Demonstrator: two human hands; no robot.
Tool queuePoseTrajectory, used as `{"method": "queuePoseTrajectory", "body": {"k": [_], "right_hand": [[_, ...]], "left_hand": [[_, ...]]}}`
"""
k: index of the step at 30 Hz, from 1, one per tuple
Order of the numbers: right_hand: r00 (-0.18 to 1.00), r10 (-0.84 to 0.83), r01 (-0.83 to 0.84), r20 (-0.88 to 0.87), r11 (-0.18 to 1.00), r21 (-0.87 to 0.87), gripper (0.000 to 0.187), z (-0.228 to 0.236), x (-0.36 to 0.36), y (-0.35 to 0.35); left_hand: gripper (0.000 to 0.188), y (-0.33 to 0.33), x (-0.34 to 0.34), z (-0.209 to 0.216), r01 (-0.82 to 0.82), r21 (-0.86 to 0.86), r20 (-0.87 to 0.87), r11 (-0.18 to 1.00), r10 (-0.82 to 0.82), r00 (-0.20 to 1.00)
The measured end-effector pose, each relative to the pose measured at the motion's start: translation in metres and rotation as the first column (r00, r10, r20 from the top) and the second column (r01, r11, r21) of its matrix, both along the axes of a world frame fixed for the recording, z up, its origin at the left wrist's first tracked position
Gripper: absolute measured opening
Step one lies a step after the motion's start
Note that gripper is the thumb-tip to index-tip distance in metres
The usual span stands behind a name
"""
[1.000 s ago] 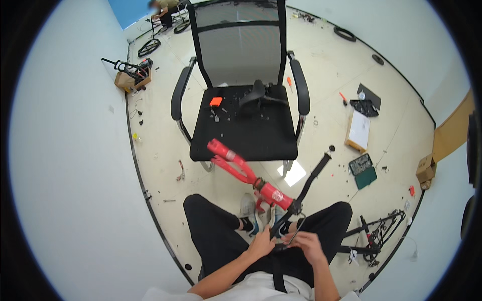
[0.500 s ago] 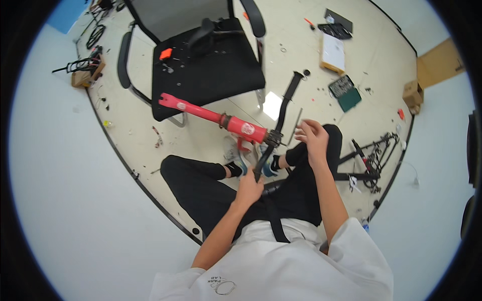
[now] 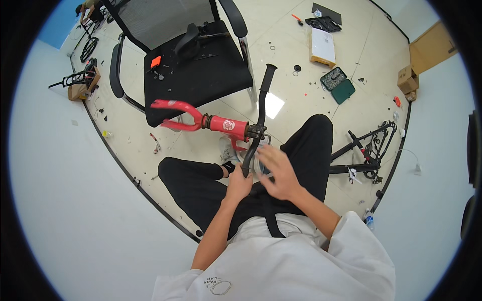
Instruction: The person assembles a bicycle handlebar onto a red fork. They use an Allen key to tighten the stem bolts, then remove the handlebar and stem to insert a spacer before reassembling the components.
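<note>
My left hand (image 3: 238, 184) is wrapped round the near end of a black bicycle handlebar (image 3: 262, 103), which stands tilted between my knees. A stem clamp (image 3: 255, 132) joins the bar to a pinkish-red bicycle fork (image 3: 183, 110), whose two legs point left towards the chair. My right hand (image 3: 278, 173) hovers just right of the bar's near half, fingers spread and slightly blurred, with nothing visible in it. Beside the clamp a thin bent metal rod (image 3: 268, 136), looking like a hex key, shows partly; whether it sits in a bolt I cannot tell.
A black office chair (image 3: 201, 75) ahead bears a bicycle saddle (image 3: 188, 41) and small parts. Right lie a black bike frame (image 3: 369, 160), an open green case (image 3: 343, 91) and a white-topped box (image 3: 322, 46). Far left, a person (image 3: 90, 10) bends near a bike.
The fork and handlebar have turned and shifted left, so both fork legs now show. My right hand has come down and left, away from the thin metal rod, and its fingers have spread.
</note>
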State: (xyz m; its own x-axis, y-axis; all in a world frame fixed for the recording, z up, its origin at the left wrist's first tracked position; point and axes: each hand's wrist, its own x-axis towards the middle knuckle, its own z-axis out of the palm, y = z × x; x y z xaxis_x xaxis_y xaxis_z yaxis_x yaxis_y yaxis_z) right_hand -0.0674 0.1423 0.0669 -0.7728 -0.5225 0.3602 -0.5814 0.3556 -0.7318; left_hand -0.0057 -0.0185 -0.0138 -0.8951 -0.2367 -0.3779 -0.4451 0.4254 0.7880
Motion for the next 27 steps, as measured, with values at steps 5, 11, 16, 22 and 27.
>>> {"method": "queuePoseTrajectory", "body": {"k": [5,11,16,22,27], "right_hand": [[0.962,-0.033,-0.042,0.272,0.963,0.265,0.060,-0.103,-0.001,0.036],[0.614,0.091,-0.057,0.784,0.996,-0.071,0.049,-0.048,-0.093,-0.010],[0.744,0.148,-0.186,0.651,0.983,-0.012,0.031,-0.060,-0.098,-0.015],[0.898,0.149,-0.249,0.415,0.948,0.198,0.027,-0.063,-0.095,-0.001],[0.883,0.099,-0.235,0.460,0.940,0.249,0.031,-0.072,-0.081,-0.012]], "left_hand": [[0.047,-0.022,0.006,-0.022,0.041,-0.076,-0.007,0.996,-0.041,0.999],[0.044,-0.032,0.000,-0.010,0.010,-0.005,0.050,1.000,-0.010,0.999],[0.034,-0.030,0.005,-0.007,-0.008,0.021,0.046,1.000,0.007,0.999],[0.030,-0.030,-0.006,0.038,0.011,0.148,0.243,0.989,-0.047,0.969],[0.030,-0.064,-0.009,0.017,0.058,0.329,0.143,0.942,-0.110,0.984]]}}
